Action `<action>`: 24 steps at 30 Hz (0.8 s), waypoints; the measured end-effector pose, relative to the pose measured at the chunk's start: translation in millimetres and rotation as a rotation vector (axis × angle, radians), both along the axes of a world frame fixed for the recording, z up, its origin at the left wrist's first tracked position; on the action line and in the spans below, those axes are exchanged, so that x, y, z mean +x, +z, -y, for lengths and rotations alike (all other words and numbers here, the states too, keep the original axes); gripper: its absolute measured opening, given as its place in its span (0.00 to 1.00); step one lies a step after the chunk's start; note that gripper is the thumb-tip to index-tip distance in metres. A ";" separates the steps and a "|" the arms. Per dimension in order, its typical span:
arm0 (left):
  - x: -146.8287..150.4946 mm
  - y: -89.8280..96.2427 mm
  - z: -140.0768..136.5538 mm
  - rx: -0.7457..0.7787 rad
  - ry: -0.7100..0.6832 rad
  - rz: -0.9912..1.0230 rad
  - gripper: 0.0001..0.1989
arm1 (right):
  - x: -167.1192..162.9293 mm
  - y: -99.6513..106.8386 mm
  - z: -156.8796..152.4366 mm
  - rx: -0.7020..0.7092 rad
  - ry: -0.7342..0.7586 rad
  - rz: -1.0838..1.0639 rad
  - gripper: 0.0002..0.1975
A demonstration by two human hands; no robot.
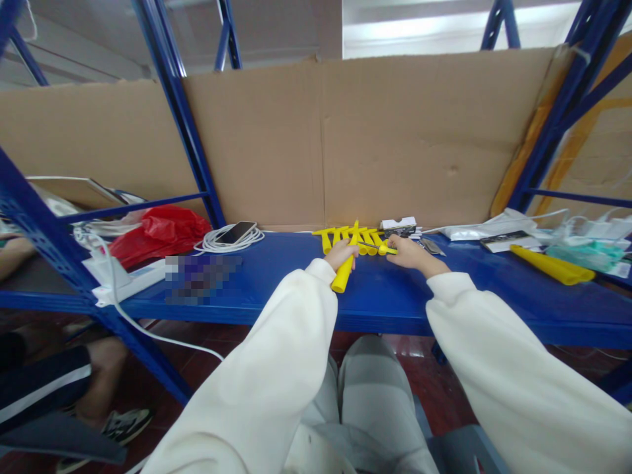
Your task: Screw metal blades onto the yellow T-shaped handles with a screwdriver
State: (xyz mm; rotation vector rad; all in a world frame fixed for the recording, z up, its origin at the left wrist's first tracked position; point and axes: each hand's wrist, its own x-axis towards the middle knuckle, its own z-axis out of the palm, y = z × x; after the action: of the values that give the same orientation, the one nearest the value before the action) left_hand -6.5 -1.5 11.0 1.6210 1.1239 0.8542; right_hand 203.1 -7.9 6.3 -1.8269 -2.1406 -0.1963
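Observation:
My left hand (342,254) is closed around a yellow plastic piece (342,280). Its wide tapered tube points down toward me, and a narrow tip sticks up past my fingers. In my closed right hand (409,253) is what looks like a small screwdriver (386,250), with a yellow handle and a thin dark shaft. The shaft points left, its end at or close to the piece in my left hand; whether they touch is too small to tell. Just behind my hands, several similar yellow pieces (326,242) stand in a row on the blue shelf (286,276).
Behind the row sits a small box (399,226). Left are a phone (237,232) on a coiled white cable (210,245), a red bag (158,234) and a power strip (135,282). Right lies a larger yellow piece (553,265). A cardboard wall (395,145) closes the back. Another person's leg (106,372) shows lower left.

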 end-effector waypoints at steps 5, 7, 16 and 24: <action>-0.3 -2.4 -3.4 -0.010 0.022 0.028 0.10 | 0.9 -3.0 -5.2 -0.060 0.052 -0.033 0.14; -0.2 -2.5 -3.5 -0.007 0.026 0.020 0.11 | 1.3 -3.7 -6.2 -0.050 0.046 -0.025 0.13; 1.5 -5.7 -3.2 0.010 0.034 -0.066 0.20 | 2.1 -3.1 -3.4 0.012 -0.015 0.038 0.15; 1.9 -4.4 -2.5 0.013 0.028 -0.030 0.14 | -2.4 -1.6 -0.7 -0.039 -0.034 0.052 0.17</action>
State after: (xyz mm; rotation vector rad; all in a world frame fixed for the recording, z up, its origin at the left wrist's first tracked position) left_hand -4.7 1.0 6.5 1.6366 1.1666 0.8596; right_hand 200.7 -7.3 4.7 -1.9016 -2.1637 -0.2143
